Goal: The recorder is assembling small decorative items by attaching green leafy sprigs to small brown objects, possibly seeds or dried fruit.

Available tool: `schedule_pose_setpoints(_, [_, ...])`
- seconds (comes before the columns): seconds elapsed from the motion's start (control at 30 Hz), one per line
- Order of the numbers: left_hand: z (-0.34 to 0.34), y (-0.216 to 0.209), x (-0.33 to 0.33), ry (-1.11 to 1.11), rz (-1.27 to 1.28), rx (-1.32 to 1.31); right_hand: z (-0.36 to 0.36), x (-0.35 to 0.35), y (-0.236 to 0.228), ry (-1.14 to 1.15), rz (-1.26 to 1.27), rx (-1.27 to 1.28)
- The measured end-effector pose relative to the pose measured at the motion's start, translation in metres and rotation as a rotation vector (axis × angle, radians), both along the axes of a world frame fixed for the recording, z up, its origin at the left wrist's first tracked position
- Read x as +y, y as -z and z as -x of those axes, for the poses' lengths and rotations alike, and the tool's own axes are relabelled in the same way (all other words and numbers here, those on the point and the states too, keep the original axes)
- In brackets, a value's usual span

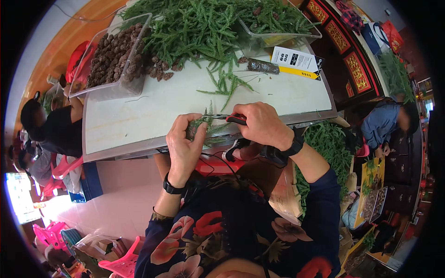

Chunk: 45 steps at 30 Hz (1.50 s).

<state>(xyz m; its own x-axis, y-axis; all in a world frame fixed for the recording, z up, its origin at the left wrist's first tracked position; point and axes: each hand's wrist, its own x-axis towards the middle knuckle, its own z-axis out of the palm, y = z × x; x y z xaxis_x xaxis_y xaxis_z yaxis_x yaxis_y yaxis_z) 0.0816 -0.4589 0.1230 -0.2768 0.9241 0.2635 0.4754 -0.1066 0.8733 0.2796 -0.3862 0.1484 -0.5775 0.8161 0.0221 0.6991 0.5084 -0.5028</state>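
Note:
Over the table's near edge, my left hand (186, 139) pinches a small artificial green sprig (200, 126) between thumb and fingers. My right hand (263, 121) is closed around the red and black handles of a pair of pliers (236, 119). The metal jaws point left and meet the sprig close to my left fingertips; whether they grip a wire there is too small to tell. Just beyond lie a few loose green sprigs (225, 88) on the white tabletop (153, 111). Farther back is a big heap of green sprigs (185, 32).
A clear bin of pine cones (113, 58) stands at the back left, with loose cones (160, 69) beside it. A dark wire bundle (263, 66) and a printed card (296, 60) lie at the back right. More greenery (327, 153) fills a box on my right. Other people sit on both sides.

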Motion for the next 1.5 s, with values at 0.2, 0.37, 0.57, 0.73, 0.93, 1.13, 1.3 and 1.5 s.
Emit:
schedule_pose_setpoints(0.2, [-0.004,0.005,0.004,-0.063,-0.001,0.007,0.002,-0.007,-0.003,0.035,0.027,-0.029])
schedule_pose_setpoints(0.37, [-0.005,0.010,0.006,-0.076,-0.014,-0.001,0.000,-0.007,0.001,0.037,0.015,-0.054])
schedule_pose_setpoints(0.57, [0.002,0.015,0.007,0.035,0.146,-0.405,-0.011,0.004,0.011,-0.074,-0.089,0.128])
schedule_pose_setpoints(0.73, [0.008,0.005,0.007,0.217,0.277,-0.770,-0.014,0.013,0.010,-0.164,-0.176,0.140])
schedule_pose_setpoints(0.93, [0.015,0.006,0.006,0.386,0.346,-1.035,-0.016,0.019,0.008,-0.236,-0.194,0.103])
schedule_pose_setpoints(1.13, [0.022,0.024,0.008,0.538,0.397,-1.315,-0.015,0.027,0.007,-0.387,-0.060,0.215])
schedule_pose_setpoints(1.3, [0.020,0.027,0.008,0.634,0.449,-1.509,-0.016,0.028,0.007,-0.403,0.050,0.275])
schedule_pose_setpoints(1.5, [0.015,0.028,0.011,0.675,0.493,-1.582,-0.016,0.029,0.006,-0.412,0.159,0.270])
